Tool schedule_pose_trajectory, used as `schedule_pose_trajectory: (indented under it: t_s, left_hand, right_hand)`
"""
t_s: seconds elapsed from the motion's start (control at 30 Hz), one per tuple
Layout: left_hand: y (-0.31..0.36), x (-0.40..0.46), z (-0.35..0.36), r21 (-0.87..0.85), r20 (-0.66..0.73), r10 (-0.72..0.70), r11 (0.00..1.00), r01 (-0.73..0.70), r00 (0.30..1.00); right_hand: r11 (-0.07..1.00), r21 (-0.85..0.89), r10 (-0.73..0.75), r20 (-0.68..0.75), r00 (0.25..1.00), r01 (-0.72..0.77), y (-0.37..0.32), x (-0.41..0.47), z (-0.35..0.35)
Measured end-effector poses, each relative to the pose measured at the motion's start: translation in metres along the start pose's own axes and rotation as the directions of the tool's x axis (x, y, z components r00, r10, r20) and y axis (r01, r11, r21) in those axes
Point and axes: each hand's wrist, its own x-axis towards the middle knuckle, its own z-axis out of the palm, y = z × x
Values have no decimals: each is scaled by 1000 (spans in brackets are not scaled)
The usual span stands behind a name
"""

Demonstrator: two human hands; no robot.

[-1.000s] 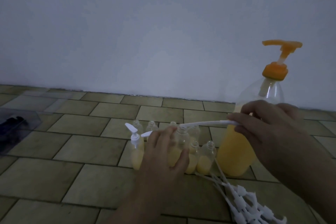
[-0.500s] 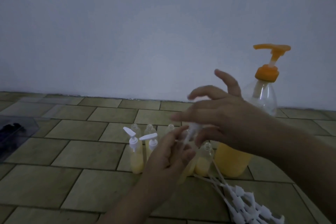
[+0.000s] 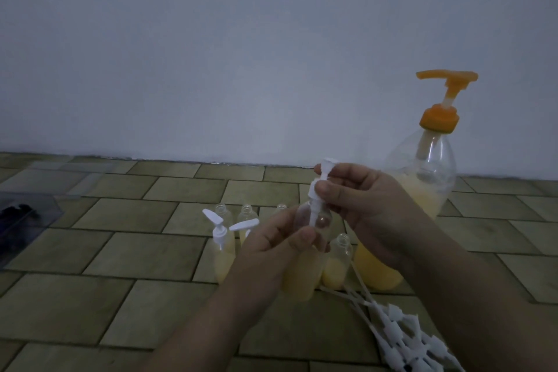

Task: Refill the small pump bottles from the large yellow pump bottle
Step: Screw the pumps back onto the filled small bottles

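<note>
My left hand (image 3: 271, 254) grips a small clear bottle (image 3: 305, 269) half full of yellow liquid, lifted off the floor. My right hand (image 3: 359, 202) pinches a white pump head (image 3: 318, 187) whose tube reaches down into that bottle's neck. The large yellow pump bottle (image 3: 422, 190) with its orange pump (image 3: 444, 100) stands upright behind my right hand. Several small bottles (image 3: 336, 263) stand in a cluster on the floor; two at the left wear white pumps (image 3: 220, 229), the others show bare necks.
A pile of loose white pump heads with tubes (image 3: 401, 329) lies on the tiled floor at lower right. A clear plastic box (image 3: 27, 214) with dark contents sits at the far left. A plain wall (image 3: 241, 54) rises behind.
My left hand has lifted one small bottle out of the cluster. My right hand has turned the white pump from sideways to upright and put its tube into the bottle's neck.
</note>
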Motion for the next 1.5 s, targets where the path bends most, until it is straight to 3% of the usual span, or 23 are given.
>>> schedule_pose_trajectory:
  t_s: [0.07,0.2,0.3,0.37,0.43,0.5,0.6,0.7,0.77,0.87,1.03,1.13,1.23,1.33,1.5]
  left_hand:
    - [3,2,1,5,-2,1,1000,-1,1000]
    - [9,6,1,-16,-1,3,1000,-3,1000]
    - [10,5,3,9,23,10,1000,-10,1000]
    - [10,5,4,10,27,10,1000,-10,1000]
    - [12,7,4,-32,15,10,999,-9,1000]
    - [13,7,4,-47,8,12,999,-11,1000]
    - [10,7,5,-26,24,2,1000,-2,1000]
    - [7,9,5,-48,6,2,999,-1,1000]
    - [7,10,4,-49,9,14,999,-14,1000]
    - [6,9,5,-3,41,25,1000,-25,999]
    - [3,11,2,-20,10,32,999,-32,999]
    - [0,9,0,-11,25,16,1000,-16,1000]
    - [-1,10,-1,-17,14,4,1000,-4,1000]
    - [3,11,-1,22,-25,15,1000,-14,1000]
    - [-2,11,7,308,-148,167,944,-115,975]
  right_hand:
    - [1000,-10,7,4,1000,-7,1,0,0]
    - [987,159,-6,32,999,1,-4,1,3]
    - [999,30,-28,-14,1000,28,0,3,6]
    - [997,-76,-27,49,998,31,-1,2,4]
    - [999,-41,-24,115,993,29,-4,1,0]
    - [999,-1,-32,82,996,32,-3,2,0]
    - [992,-110,-59,-2,998,58,2,7,-1]
    - [999,24,-24,89,996,22,-2,6,-5]
    - [996,86,-3,78,997,-4,-2,4,-4]
    - [998,56,-2,24,1000,0,3,7,-3]
    - [992,124,-1,65,998,-7,2,5,-2]
    - [1000,-24,-18,27,999,18,3,5,-1]
    - [998,-57,-7,118,993,14,-2,4,-4]
    - [998,-13,-54,44,998,55,-1,3,-2]
    - [982,-135,-155,-154,976,135,11,3,13]
